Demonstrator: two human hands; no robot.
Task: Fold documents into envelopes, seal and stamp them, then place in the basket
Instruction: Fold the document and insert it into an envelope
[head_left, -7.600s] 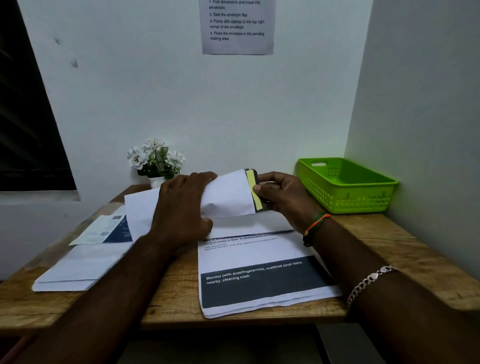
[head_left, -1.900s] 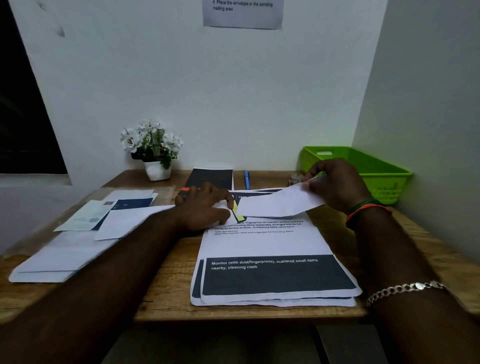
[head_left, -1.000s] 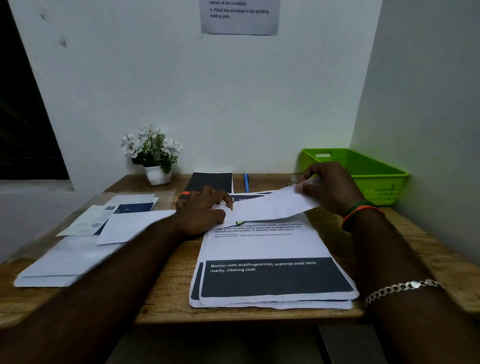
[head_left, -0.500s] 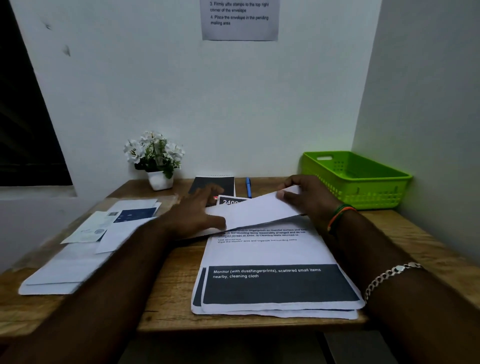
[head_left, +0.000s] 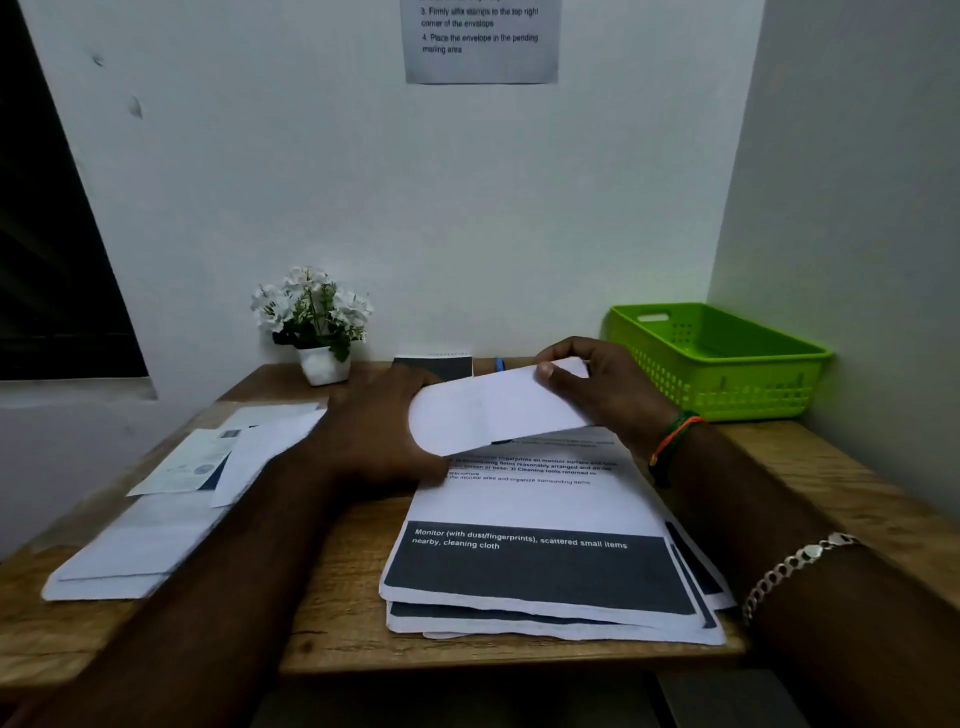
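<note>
Envelope (head_left: 493, 410) lifted higher, left hand (head_left: 379, 436) gripping it, right hand (head_left: 602, 384) pinching far corner

Bare forearms; right wrist: orange-green thread bands (head_left: 675, 439), silver chain bracelet (head_left: 795, 566) further up

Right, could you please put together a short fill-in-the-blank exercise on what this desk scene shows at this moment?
1. Both hands hold the white ____ above the printed sheets.
2. The basket in the far right corner is coloured ____.
3. The small white pot by the wall holds ____ flowers.
4. The silver chain bracelet is worn on the ____ arm.

Missing words: envelope; green; white; right.
</note>
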